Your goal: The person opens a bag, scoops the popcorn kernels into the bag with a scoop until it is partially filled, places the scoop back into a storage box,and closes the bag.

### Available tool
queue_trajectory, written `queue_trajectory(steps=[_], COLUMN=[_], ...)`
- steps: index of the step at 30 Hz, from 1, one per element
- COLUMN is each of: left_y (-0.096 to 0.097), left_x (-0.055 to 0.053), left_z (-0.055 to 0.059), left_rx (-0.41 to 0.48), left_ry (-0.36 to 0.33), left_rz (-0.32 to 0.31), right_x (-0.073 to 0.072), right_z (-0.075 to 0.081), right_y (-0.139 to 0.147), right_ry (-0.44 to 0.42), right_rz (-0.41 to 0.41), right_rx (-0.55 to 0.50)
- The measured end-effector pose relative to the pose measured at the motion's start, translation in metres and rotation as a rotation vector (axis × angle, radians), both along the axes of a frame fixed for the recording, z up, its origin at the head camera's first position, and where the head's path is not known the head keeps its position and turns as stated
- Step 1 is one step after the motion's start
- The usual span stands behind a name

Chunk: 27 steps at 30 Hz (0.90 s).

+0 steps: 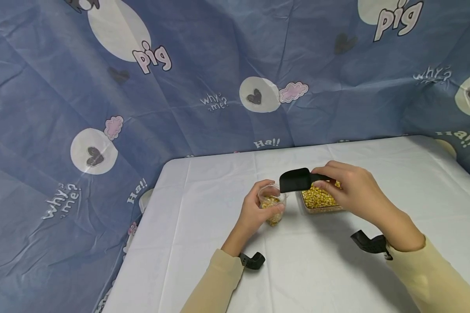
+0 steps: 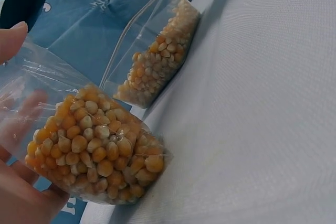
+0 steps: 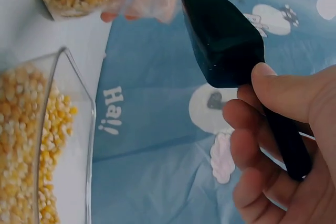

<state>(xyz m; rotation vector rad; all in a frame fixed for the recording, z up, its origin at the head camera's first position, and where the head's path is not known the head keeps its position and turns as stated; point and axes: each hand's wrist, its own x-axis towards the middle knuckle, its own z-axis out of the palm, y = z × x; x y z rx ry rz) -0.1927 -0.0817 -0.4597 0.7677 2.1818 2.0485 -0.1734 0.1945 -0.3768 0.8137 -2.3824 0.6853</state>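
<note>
My left hand [image 1: 254, 208] holds a clear plastic bag [image 2: 55, 72] by its sides, fingers and thumb around it near the open top. Corn kernels [image 2: 97, 145] fill the bag's lower part, and its bottom is close over the tablecloth. The right hand [image 1: 354, 189] grips a black scoop [image 3: 226, 40] by the handle, thumb along the top. That scoop is raised beside the bag's mouth, and no kernels show in it. Below the right hand stands a clear box [image 1: 324, 210] of yellow corn kernels, partly hidden by the hand and scoop in the head view.
A white cloth [image 1: 207, 208] covers the table. Behind it hangs a blue printed curtain [image 1: 203, 52]. Each wrist wears a black camera mount, the left one [image 1: 253, 261] low over the cloth. The box's rim [image 3: 90, 135] rises above the kernels at one end.
</note>
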Motion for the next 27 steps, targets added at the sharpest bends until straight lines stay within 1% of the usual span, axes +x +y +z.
queue_trajectory(steps=[2, 3, 6, 9, 12, 17, 22, 27], left_y=[0.0, 0.0, 0.0, -0.001, -0.001, -0.001, -0.001, -0.001], left_x=[0.003, 0.003, -0.001, -0.007, -0.009, -0.01, -0.01, -0.01], left_z=[0.006, 0.006, -0.003, -0.014, -0.019, -0.021, -0.021, -0.021], left_rx=[0.008, 0.006, 0.008, 0.003, 0.012, 0.021, 0.018, 0.025], left_ry=[-0.007, -0.013, -0.019, -0.005, 0.019, 0.05, 0.063, 0.061], left_rz=[-0.005, -0.005, -0.002, 0.008, 0.012, 0.016, 0.015, 0.009], right_x=[-0.001, -0.002, -0.003, -0.005, -0.009, -0.016, -0.019, -0.023], right_z=[0.0, 0.0, 0.001, 0.001, -0.001, -0.006, -0.01, -0.015], right_y=[0.004, 0.006, 0.012, 0.019, 0.026, 0.036, 0.043, 0.048], right_ry=[-0.027, -0.041, -0.084, -0.119, -0.145, -0.191, -0.226, -0.32], right_rz=[-0.011, -0.014, -0.027, -0.031, -0.034, -0.04, -0.047, -0.04], right_rx=[0.003, 0.004, 0.007, 0.014, 0.027, 0.044, 0.051, 0.068])
